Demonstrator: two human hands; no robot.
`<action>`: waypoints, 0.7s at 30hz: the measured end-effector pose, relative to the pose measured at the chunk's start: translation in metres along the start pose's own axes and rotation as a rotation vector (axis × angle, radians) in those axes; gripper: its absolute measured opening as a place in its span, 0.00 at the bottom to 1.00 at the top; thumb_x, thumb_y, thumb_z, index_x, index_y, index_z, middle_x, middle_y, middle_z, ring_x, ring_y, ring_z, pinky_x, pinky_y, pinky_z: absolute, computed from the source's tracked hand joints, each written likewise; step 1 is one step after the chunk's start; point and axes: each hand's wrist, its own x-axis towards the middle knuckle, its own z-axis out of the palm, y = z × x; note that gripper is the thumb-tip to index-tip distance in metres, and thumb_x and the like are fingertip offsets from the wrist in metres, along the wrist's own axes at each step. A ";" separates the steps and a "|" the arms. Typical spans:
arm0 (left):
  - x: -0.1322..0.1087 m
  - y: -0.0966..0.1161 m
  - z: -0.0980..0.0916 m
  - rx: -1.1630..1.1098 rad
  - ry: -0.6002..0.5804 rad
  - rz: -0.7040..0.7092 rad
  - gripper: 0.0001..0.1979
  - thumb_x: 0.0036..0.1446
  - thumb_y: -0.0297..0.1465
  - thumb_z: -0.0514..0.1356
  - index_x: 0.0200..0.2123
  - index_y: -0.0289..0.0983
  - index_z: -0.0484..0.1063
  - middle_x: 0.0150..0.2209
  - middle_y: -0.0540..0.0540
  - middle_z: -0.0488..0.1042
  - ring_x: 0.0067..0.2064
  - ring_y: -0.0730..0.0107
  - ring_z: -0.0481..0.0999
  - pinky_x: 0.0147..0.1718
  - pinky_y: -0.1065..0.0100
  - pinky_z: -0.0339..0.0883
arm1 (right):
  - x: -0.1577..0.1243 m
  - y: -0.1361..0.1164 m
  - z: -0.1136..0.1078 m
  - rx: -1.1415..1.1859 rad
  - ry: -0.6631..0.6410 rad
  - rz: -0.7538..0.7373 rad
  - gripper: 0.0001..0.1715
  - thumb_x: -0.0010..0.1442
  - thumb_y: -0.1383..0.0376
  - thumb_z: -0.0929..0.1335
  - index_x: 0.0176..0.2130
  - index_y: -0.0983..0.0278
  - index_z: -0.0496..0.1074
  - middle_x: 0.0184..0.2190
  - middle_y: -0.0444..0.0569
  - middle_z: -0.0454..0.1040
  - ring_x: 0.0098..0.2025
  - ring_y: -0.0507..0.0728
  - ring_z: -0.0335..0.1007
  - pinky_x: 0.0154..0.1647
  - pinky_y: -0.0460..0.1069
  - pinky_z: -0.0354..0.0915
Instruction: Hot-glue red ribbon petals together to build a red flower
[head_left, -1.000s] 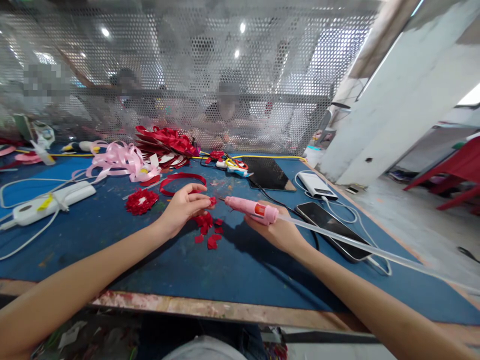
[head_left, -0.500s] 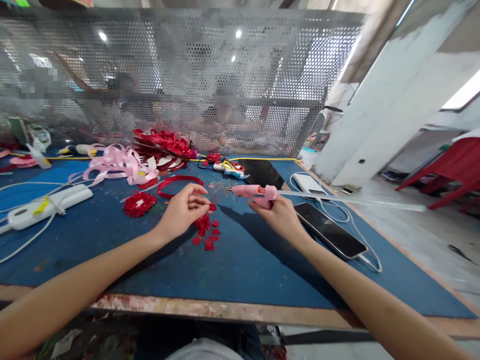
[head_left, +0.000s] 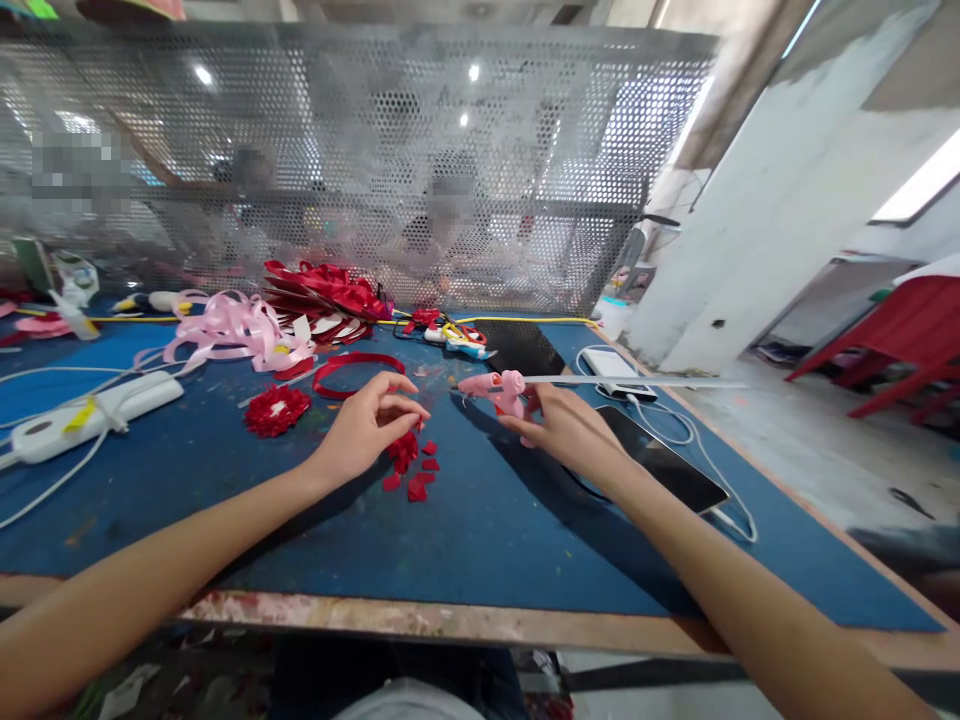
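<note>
My right hand (head_left: 566,430) grips a pink glue gun (head_left: 495,388) with a long clear glue stick (head_left: 637,381) trailing to the right; its nozzle points left above the blue table (head_left: 480,520). My left hand (head_left: 371,420) hovers over a small heap of red petal pieces (head_left: 411,465), thumb and fingers pinched together; whether a piece sits between them I cannot make out. A finished red ribbon flower (head_left: 275,409) lies to the left of that hand.
A red ribbon loop (head_left: 352,367), pink ribbon bundle (head_left: 232,335) and red bows (head_left: 330,290) lie further back. A white power strip (head_left: 90,412) is at left. A phone (head_left: 664,465) and power bank (head_left: 615,370) lie at right. Other people sit behind a perforated metal screen (head_left: 360,160).
My right hand has carried the glue gun away from the left hand, up and back over the table, swinging the glue stick level. My left hand stayed over the petals.
</note>
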 end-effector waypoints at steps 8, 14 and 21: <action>-0.005 0.007 0.001 0.191 -0.011 0.084 0.11 0.52 0.30 0.59 0.40 0.40 0.63 0.34 0.46 0.78 0.37 0.66 0.78 0.36 0.70 0.67 | -0.024 -0.021 -0.016 0.006 0.030 -0.197 0.16 0.55 0.57 0.66 0.20 0.62 0.68 0.18 0.47 0.70 0.22 0.54 0.66 0.22 0.47 0.52; -0.010 0.007 0.006 0.283 -0.082 0.096 0.12 0.53 0.30 0.58 0.42 0.41 0.62 0.35 0.48 0.79 0.36 0.67 0.79 0.33 0.72 0.66 | -0.025 -0.047 0.023 0.280 0.274 -0.749 0.10 0.62 0.66 0.60 0.35 0.62 0.70 0.31 0.47 0.75 0.32 0.51 0.70 0.33 0.44 0.62; -0.012 0.007 0.008 0.286 -0.194 0.112 0.14 0.53 0.30 0.57 0.44 0.40 0.61 0.35 0.49 0.79 0.38 0.66 0.79 0.38 0.68 0.68 | -0.019 -0.051 0.038 0.330 0.410 -0.915 0.07 0.60 0.71 0.62 0.35 0.63 0.69 0.31 0.47 0.75 0.30 0.49 0.69 0.30 0.43 0.62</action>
